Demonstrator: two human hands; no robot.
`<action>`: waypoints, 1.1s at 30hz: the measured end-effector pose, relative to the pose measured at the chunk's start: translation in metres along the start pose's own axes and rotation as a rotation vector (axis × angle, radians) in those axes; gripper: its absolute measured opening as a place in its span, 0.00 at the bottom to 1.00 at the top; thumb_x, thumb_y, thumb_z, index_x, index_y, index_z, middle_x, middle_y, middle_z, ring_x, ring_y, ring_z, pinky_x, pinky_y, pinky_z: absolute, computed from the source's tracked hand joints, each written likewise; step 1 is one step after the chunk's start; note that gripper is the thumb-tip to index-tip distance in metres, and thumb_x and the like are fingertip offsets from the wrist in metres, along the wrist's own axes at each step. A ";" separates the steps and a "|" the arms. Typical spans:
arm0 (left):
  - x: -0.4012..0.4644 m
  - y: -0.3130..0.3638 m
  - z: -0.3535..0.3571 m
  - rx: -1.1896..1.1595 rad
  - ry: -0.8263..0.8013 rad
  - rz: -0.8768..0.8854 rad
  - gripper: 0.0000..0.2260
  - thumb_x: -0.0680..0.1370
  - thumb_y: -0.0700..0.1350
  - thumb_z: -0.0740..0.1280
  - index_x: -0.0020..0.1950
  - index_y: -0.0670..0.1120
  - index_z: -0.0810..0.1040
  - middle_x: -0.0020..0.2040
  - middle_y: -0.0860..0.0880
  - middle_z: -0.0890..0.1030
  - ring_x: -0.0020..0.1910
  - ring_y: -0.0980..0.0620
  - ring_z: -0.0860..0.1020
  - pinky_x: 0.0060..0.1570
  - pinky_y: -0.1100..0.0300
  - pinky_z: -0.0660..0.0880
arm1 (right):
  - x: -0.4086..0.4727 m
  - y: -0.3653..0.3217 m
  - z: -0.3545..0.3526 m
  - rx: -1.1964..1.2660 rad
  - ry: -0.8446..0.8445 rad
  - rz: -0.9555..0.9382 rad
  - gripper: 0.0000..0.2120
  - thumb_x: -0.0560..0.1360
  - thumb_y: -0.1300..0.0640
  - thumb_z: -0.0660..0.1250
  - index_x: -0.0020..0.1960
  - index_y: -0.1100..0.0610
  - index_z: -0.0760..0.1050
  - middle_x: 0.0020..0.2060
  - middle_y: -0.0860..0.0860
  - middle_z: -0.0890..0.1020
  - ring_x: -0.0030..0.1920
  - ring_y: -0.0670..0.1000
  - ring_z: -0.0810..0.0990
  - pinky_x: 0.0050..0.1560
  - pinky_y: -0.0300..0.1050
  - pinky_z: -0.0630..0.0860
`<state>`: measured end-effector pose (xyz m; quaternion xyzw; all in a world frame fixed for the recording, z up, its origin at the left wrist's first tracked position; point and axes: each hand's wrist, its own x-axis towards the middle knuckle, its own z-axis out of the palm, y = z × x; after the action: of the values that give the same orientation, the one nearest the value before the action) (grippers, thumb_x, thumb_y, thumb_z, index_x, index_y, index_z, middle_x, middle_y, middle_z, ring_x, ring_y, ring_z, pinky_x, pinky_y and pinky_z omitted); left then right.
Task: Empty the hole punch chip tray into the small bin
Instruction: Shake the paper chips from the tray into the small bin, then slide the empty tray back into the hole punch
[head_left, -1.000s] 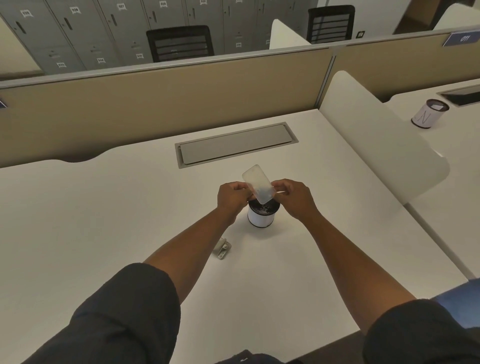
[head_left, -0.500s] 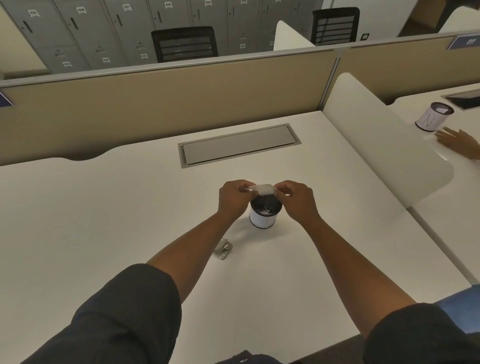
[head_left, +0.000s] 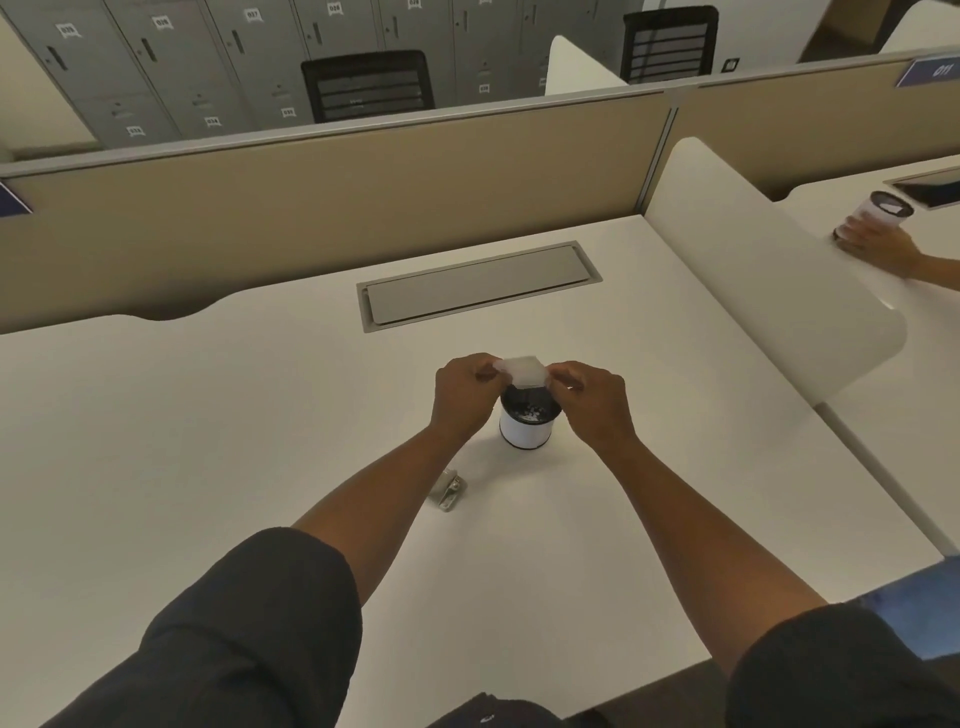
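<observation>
Chip tray (head_left: 523, 372), a small translucent plastic piece, is pinched between both hands just above the far rim of the small bin (head_left: 524, 427). Going across from the left: the desk (head_left: 208, 415) is a plain white top with a tan partition (head_left: 332, 208) behind it, grey lockers (head_left: 156, 67) and a black chair (head_left: 368, 85) beyond that. Near the bare left forearm, on the desk, lies a small metal hole punch body (head_left: 448, 490), tipped on its side and well short of the bin. The left hand (head_left: 465, 397) is curled, its thumb and fingers closed on the tray's left edge. The tray sits fairly flat, only slightly tilted, over the back of the bin's mouth. The bin is a short white cylinder with a dark rim and dark inside, standing upright on the desk; pale specks show at its bottom, likely paper chips. The right hand (head_left: 592, 402) mirrors the left, fingertips nipping the tray's right edge, the rest of the fingers folded in. Behind the hands a grey cable hatch (head_left: 478, 286) is set flush in the desk. Further right a white curved divider (head_left: 753, 275) separates the next desk, where another person's hand (head_left: 878, 247) grips a second small bin (head_left: 878, 213), tilted.
</observation>
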<state>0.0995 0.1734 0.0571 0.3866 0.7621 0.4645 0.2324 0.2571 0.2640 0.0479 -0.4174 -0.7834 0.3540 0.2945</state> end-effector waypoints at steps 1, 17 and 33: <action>0.000 -0.003 -0.003 0.009 -0.005 -0.009 0.06 0.74 0.44 0.70 0.47 0.43 0.84 0.43 0.49 0.86 0.44 0.50 0.83 0.46 0.57 0.77 | 0.000 -0.003 0.001 -0.001 -0.001 -0.028 0.07 0.74 0.61 0.69 0.52 0.58 0.83 0.44 0.51 0.87 0.42 0.43 0.81 0.42 0.20 0.70; -0.055 -0.063 -0.094 -0.557 0.113 -0.458 0.09 0.79 0.42 0.67 0.57 0.39 0.76 0.52 0.40 0.83 0.44 0.43 0.86 0.40 0.48 0.84 | -0.035 -0.063 0.111 0.087 -0.335 0.035 0.10 0.74 0.56 0.71 0.53 0.59 0.82 0.42 0.53 0.87 0.40 0.45 0.82 0.42 0.29 0.72; -0.110 -0.122 -0.138 -0.647 0.301 -0.653 0.03 0.78 0.37 0.65 0.47 0.43 0.79 0.53 0.36 0.80 0.49 0.38 0.81 0.42 0.46 0.83 | -0.085 -0.045 0.158 -0.842 -0.497 -0.232 0.17 0.77 0.48 0.61 0.57 0.60 0.70 0.52 0.57 0.79 0.50 0.59 0.78 0.49 0.51 0.73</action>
<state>0.0208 -0.0208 0.0117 -0.0362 0.6852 0.6312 0.3616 0.1583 0.1235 -0.0212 -0.3132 -0.9460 0.0608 -0.0578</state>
